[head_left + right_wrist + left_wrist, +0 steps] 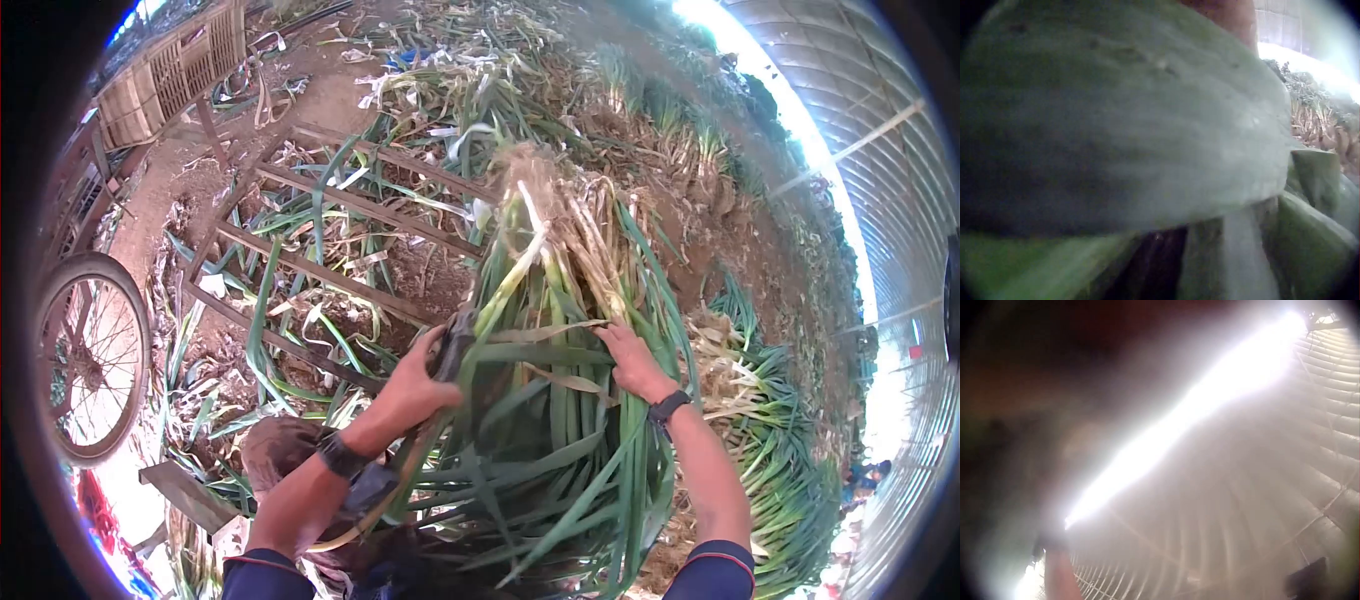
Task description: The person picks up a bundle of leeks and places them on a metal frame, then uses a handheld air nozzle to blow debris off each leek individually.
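A large bundle of long green onions (545,285) fills the middle of the head view, with roots and white stalks pointing away and loose leaves trailing towards the person. At its left side my left hand (415,390) grips the edge, thumb in front, beside a dark strip (457,345) of unclear kind. My right hand (635,365) holds the right side, fingertips by a dry leaf (550,331) across the bundle. Broad green leaves (1116,125) cover most of the right wrist view. In the left wrist view the work is out of sight; glare and roof dominate.
A slatted frame (340,205) lies on leaf-strewn soil left of the bundle. Farther left stand a spoked wheel (90,360) and a plastic crate (175,75). More green onions (775,440) lie along the right. A ribbed greenhouse roof (850,80) curves overhead.
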`<state>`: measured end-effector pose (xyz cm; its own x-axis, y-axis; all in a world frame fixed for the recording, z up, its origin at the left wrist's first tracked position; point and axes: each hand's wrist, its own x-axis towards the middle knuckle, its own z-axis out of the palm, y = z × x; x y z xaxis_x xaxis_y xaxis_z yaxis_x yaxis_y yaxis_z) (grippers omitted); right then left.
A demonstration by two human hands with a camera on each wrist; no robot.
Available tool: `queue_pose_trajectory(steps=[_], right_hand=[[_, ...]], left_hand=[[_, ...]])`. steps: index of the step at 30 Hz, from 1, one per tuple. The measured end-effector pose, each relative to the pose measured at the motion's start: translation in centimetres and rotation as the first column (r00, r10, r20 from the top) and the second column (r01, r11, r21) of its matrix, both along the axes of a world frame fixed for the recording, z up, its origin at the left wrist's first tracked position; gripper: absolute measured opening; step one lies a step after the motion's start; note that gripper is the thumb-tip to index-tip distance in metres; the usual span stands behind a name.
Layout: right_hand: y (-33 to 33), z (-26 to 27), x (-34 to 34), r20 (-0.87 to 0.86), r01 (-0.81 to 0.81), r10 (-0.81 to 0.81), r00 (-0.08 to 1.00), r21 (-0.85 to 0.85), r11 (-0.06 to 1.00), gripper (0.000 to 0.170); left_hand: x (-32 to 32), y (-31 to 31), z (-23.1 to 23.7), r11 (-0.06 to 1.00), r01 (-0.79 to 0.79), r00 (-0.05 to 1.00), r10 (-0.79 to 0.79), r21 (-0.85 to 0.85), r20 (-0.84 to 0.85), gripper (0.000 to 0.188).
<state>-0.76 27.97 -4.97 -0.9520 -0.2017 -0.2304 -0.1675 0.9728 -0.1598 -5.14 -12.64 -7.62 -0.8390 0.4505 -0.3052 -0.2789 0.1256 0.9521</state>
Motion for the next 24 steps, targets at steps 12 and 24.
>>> queue_pose_trajectory(steps=[12, 24], right_hand=[[-5.1, 3.8, 3.8, -0.041, -0.182, 0.19, 0.981, 0.151, 0.972, 0.045], [-11.7, 3.8, 16.9, 0.104, -0.014, 0.05, 0.993, -0.325, 0.946, 0.061]], left_hand=[[5.6, -2.8, 1.6, 0.99, 0.007, 1.0, -0.009, -0.143, -0.013, 0.103], [11.8, 4.9, 0.7, 0.946, 0.272, 0.958, -0.283, -0.176, -0.042, 0.101]])
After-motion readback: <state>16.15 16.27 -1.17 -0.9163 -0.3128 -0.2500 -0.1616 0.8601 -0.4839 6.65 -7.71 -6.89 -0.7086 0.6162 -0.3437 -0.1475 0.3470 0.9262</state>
